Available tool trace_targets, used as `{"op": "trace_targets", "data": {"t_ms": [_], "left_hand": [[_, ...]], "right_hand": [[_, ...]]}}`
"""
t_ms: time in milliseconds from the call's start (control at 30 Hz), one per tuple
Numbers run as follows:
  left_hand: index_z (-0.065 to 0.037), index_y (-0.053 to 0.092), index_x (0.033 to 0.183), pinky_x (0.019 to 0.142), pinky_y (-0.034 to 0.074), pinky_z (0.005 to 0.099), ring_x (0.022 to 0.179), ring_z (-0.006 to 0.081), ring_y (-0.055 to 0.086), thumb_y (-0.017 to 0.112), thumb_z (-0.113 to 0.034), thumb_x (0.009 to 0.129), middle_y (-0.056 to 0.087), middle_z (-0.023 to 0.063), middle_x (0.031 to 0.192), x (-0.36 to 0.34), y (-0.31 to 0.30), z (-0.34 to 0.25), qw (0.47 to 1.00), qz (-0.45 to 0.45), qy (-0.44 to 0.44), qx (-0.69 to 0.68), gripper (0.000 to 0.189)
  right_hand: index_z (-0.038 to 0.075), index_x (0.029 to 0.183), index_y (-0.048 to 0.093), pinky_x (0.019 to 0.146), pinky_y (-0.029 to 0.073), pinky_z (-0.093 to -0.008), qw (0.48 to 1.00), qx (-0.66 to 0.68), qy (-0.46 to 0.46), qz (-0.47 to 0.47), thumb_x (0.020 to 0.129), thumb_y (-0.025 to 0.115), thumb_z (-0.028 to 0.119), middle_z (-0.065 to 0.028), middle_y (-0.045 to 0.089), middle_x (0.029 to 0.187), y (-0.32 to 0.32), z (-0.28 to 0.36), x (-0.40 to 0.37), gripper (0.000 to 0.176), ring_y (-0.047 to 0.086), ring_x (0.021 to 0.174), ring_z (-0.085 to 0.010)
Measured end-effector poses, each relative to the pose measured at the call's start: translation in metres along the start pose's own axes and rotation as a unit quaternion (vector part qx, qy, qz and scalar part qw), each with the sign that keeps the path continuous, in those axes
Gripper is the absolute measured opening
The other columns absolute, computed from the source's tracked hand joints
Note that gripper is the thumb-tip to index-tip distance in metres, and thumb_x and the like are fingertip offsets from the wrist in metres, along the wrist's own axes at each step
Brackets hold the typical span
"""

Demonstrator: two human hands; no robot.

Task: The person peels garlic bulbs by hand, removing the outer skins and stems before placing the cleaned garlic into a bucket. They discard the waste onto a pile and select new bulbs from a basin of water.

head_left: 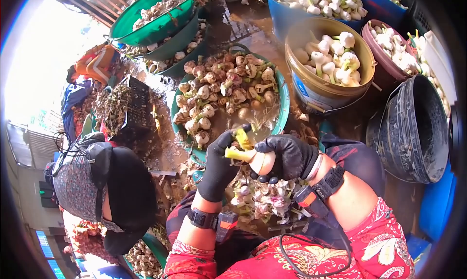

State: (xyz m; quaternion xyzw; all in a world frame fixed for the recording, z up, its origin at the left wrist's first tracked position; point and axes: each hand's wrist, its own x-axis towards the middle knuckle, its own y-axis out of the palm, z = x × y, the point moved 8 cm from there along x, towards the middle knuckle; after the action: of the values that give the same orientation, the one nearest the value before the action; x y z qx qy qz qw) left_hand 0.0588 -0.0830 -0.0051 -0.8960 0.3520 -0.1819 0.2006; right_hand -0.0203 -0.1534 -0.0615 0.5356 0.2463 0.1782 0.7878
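Observation:
My right hand [292, 155], in a black glove, is closed around a peeled garlic bulb [263, 163]. The bulb is pale and smooth, and its cut green-yellow stem [239, 154] points left, across the front of my other hand. My left hand [220, 159], also gloved in black, has its fingers curled around a yellow strip [242, 139] that looks like a piece of stem or leaf. Just beyond both hands sits a green basin [283, 103] full of dirty, unpeeled garlic bulbs [226, 86]. Below my hands lies a heap of garlic skins [267, 196].
A tan bucket [292, 67] of clean garlic stands at the upper right, near a blue tub [279, 16] and a maroon bucket [372, 47]. A black bucket [396, 128] leans at the right. Another person [97, 181] sits at the left. Green basins [146, 33] are stacked behind.

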Motion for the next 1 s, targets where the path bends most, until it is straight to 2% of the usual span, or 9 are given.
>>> {"op": "trace_targets", "data": {"t_ms": [133,467,567,633,700,833,900,967,1000], "left_hand": [[0.001,0.051,0.126,0.076,0.052,0.0286,0.085,0.0153,0.062,0.061,-0.012,0.088,0.063,0.0087,0.104,-0.015,0.003,0.033,0.895,0.000,-0.216,-0.391,0.041],[0.001,0.062,0.108,0.071,0.049,0.0245,0.078,0.0093,0.060,0.064,-0.010,0.084,0.065,0.0034,0.090,-0.014,0.004,0.022,0.916,-0.005,-0.221,-0.336,0.027],[0.003,0.062,0.106,0.063,0.048,0.0246,0.068,0.0117,0.059,0.062,-0.011,0.086,0.064,0.0051,0.083,-0.011,-0.010,0.035,0.911,-0.034,-0.212,-0.353,0.025],[0.003,0.059,0.106,0.062,0.047,0.0277,0.068,0.0132,0.057,0.053,-0.012,0.091,0.061,0.0051,0.084,-0.007,-0.030,0.048,0.884,-0.116,-0.157,-0.425,0.021],[0.003,0.059,0.105,0.071,0.049,0.0278,0.077,0.0144,0.060,0.051,-0.016,0.094,0.061,0.0067,0.092,-0.007,-0.043,0.056,0.909,-0.085,-0.159,-0.375,0.023],[0.000,0.059,0.106,0.060,0.048,0.0267,0.071,0.0132,0.059,0.059,-0.020,0.090,0.060,0.0042,0.083,-0.009,-0.041,0.065,0.873,-0.177,-0.172,-0.420,0.026],[-0.001,0.058,0.104,0.059,0.047,0.0265,0.071,0.0120,0.058,0.059,-0.022,0.091,0.058,0.0025,0.080,-0.015,-0.037,0.072,0.841,-0.194,-0.206,-0.460,0.025],[-0.005,0.057,0.099,0.056,0.045,0.0265,0.068,0.0099,0.056,0.057,-0.020,0.092,0.056,-0.0003,0.078,-0.020,-0.025,0.078,0.792,-0.171,-0.194,-0.552,0.017],[-0.007,0.056,0.093,0.053,0.043,0.0263,0.066,0.0087,0.054,0.055,-0.018,0.093,0.053,-0.0027,0.074,-0.011,-0.038,0.050,0.984,-0.104,-0.070,-0.126,0.012]], "right_hand": [[0.002,0.101,0.059,0.065,0.053,-0.0291,0.982,-0.101,-0.119,-0.107,0.087,0.059,0.024,-0.0054,0.061,0.084,-0.013,0.022,-0.006,0.025,0.060,0.072,-0.0157],[0.001,0.101,0.061,0.075,0.049,-0.0234,0.876,-0.281,-0.303,-0.249,0.087,0.060,0.006,-0.0070,0.066,0.099,-0.020,0.048,-0.003,0.015,0.058,0.088,-0.0074],[0.005,0.089,0.060,0.067,0.047,-0.0405,0.472,-0.718,-0.451,-0.243,0.078,0.059,0.010,-0.0126,0.060,0.079,0.047,0.056,-0.032,0.012,0.060,0.074,-0.0294],[0.006,0.090,0.060,0.068,0.047,-0.0468,0.379,-0.794,-0.441,-0.175,0.079,0.053,0.014,-0.0149,0.058,0.077,0.063,0.031,-0.031,0.015,0.058,0.075,-0.0359],[0.006,0.093,0.062,0.071,0.049,-0.0454,0.424,-0.884,-0.119,-0.158,0.079,0.051,0.013,-0.0174,0.062,0.086,0.014,-0.007,0.002,0.019,0.062,0.081,-0.0349],[-0.004,0.096,0.062,0.077,0.052,-0.0444,0.474,-0.848,0.103,-0.215,0.079,0.050,0.009,-0.0221,0.066,0.091,-0.043,-0.010,-0.001,0.025,0.066,0.089,-0.0345],[-0.008,0.110,0.056,0.082,0.050,-0.0430,0.507,-0.826,0.164,-0.186,0.075,0.053,0.011,-0.0267,0.064,0.101,-0.050,-0.012,-0.005,0.040,0.063,0.097,-0.0364],[-0.010,0.128,0.042,0.086,0.048,-0.0419,0.551,-0.817,-0.054,-0.162,0.072,0.056,0.012,-0.0303,0.060,0.106,-0.049,-0.007,-0.001,0.062,0.060,0.102,-0.0389],[-0.007,0.139,0.027,0.089,0.046,-0.0404,0.638,-0.752,-0.054,-0.157,0.070,0.062,0.016,-0.0329,0.056,0.112,-0.032,0.005,-0.001,0.081,0.057,0.105,-0.0406]]}}
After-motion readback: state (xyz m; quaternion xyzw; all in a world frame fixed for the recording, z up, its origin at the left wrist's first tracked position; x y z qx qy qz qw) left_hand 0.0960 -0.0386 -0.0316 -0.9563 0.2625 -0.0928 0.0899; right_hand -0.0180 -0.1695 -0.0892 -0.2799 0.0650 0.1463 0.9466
